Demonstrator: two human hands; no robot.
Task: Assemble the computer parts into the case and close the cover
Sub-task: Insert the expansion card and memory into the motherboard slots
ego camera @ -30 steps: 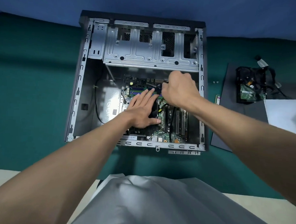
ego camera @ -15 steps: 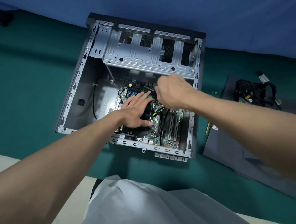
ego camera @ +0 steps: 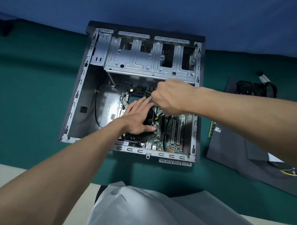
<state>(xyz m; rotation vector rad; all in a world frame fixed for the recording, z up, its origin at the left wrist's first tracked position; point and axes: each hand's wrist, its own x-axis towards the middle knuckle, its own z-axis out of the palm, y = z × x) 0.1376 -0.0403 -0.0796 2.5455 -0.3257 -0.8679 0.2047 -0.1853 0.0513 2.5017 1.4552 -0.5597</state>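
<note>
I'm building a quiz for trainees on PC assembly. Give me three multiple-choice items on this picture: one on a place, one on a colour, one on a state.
1. Where does the left hand rest? A on the drive cage; B on the black cooler; C on a keyboard.
2. What colour is the cloth under the case? A red; B white; C green.
3. How is the case? A open on top; B covered; C standing upright.

1 B: its straight fingers lie on the black cooler inside the case.
2 C: green shows all round the case.
3 A: the motherboard shows, and a dark grey panel lies apart at the right.
</note>
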